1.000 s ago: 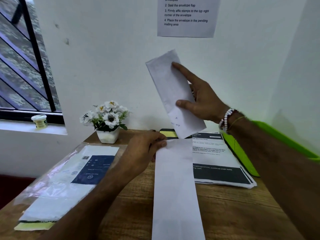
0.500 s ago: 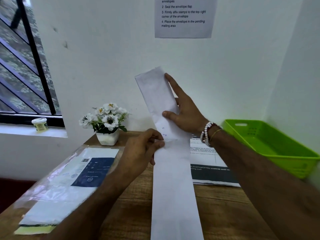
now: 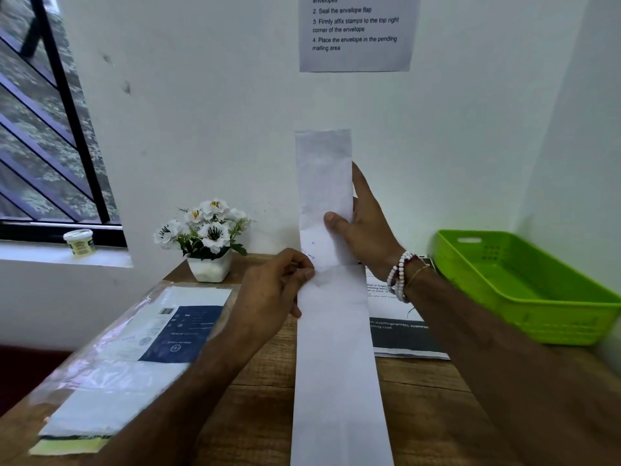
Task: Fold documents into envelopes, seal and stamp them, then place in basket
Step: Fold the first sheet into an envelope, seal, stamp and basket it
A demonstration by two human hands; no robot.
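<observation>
A long white envelope (image 3: 324,183) stands upright above the table, held by my right hand (image 3: 361,230) with the thumb on its front and fingers behind. Its lower end meets the top of a long folded white document (image 3: 339,364) that runs toward me along the table. My left hand (image 3: 275,290) pinches the document's top left corner where it meets the envelope. A green basket (image 3: 524,290) sits at the right.
A stack of printed documents (image 3: 400,331) lies right of the folded one. A plastic pack of envelopes (image 3: 134,348) lies at the left. A small flower pot (image 3: 208,237) stands at the back, and an instruction sheet (image 3: 356,31) hangs on the wall.
My right hand has lowered the envelope and turned it from tilted to upright, bringing its lower end onto the document's top. The left hand kept its pinch.
</observation>
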